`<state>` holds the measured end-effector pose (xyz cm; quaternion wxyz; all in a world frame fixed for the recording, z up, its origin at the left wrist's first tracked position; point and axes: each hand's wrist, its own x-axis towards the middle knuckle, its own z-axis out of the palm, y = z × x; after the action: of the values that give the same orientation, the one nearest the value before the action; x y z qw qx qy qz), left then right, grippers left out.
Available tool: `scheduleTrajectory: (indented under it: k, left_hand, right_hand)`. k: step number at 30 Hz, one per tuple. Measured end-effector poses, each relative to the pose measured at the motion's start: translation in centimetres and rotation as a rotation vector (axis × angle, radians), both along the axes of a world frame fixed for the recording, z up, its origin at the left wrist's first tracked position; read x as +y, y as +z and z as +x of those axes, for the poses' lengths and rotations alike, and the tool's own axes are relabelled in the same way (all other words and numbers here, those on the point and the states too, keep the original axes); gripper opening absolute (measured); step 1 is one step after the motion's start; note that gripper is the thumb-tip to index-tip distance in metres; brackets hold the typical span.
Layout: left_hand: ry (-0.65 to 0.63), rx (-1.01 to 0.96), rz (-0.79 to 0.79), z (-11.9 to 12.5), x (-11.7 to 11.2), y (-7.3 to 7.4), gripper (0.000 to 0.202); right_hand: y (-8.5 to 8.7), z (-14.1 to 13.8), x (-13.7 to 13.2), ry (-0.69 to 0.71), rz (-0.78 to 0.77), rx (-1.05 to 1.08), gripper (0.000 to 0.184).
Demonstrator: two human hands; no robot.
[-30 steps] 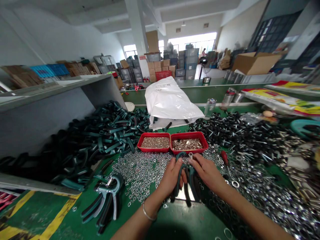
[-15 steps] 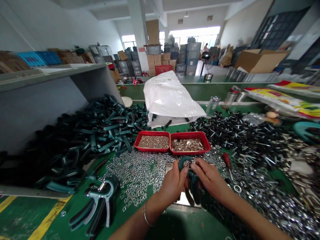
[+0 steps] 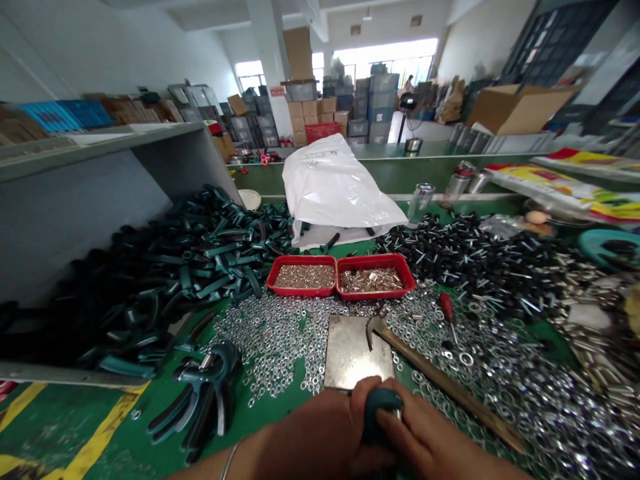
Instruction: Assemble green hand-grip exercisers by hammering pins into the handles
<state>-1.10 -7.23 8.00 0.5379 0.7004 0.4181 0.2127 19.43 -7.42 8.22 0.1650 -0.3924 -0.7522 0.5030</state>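
Observation:
At the bottom centre, my left hand [image 3: 325, 427] and my right hand [image 3: 423, 430] are both closed around a dark teal spring clamp [image 3: 376, 410]. Only its curved top shows between my fingers; the rest is covered by my hands or below the picture. Just beyond them lies a square metal plate [image 3: 357, 353]. A claw hammer [image 3: 445, 380] rests with its head on the plate's right corner and its wooden handle slanting toward me. Several clamps [image 3: 205, 393] sit in a group left of my left arm.
Two red trays [image 3: 303, 291] of small metal parts stand behind the plate. Loose nuts [image 3: 280, 347] spread left, washers and rings [image 3: 500, 373] right. A red screwdriver [image 3: 447, 310] lies among them. Teal handle pieces [image 3: 220, 253] fill the left; black-headed screws [image 3: 465, 260] are heaped right.
Both hands have drawn the spring clamp down toward me, off the metal plate. The plate and hammer now show in full view.

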Motion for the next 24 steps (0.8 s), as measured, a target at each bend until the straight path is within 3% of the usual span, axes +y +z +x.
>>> scheduleTrajectory:
  k: [3, 6, 8, 12, 15, 17, 21, 24]
  left_hand:
    - [-0.128, 0.283, 0.130, -0.7, 3.3, -1.4, 0.061]
    - [-0.022, 0.348, 0.186, -1.6, 7.3, -3.2, 0.043]
    - [0.046, 0.396, 0.219, -1.9, 9.0, -4.1, 0.037]
    - [0.028, 0.494, 0.308, -1.0, 10.1, -4.7, 0.038]
    - [-0.062, 0.612, 0.398, 0.3, 10.3, -4.3, 0.035]
    - [-0.105, 0.705, 0.460, 0.8, 10.7, -3.6, 0.033]
    - [-0.075, 0.769, 0.662, 0.8, 13.5, -1.3, 0.028]
    - [-0.015, 0.868, 0.788, 1.3, 17.4, 0.0, 0.028]
  right_hand:
    - [-1.7, 1.7, 2.7, -0.071, 0.097, -0.173, 0.031]
    - [-2.7, 5.2, 5.5, -0.264, 0.459, -0.306, 0.036]
    - [-3.3, 7.4, 6.1, -0.328, 0.580, -0.420, 0.035]
    - [-5.7, 9.1, 5.2, -0.224, 0.607, -0.516, 0.024]
    - [-7.1, 9.4, 5.8, -0.220, 0.622, -0.485, 0.019]
    - [-7.2, 10.3, 7.1, -0.234, 0.669, -0.461, 0.022]
    - [-5.4, 12.8, 9.4, -0.260, 0.706, -0.445, 0.026]
    - [-3.1, 12.2, 11.0, -0.306, 0.670, -0.424, 0.021]
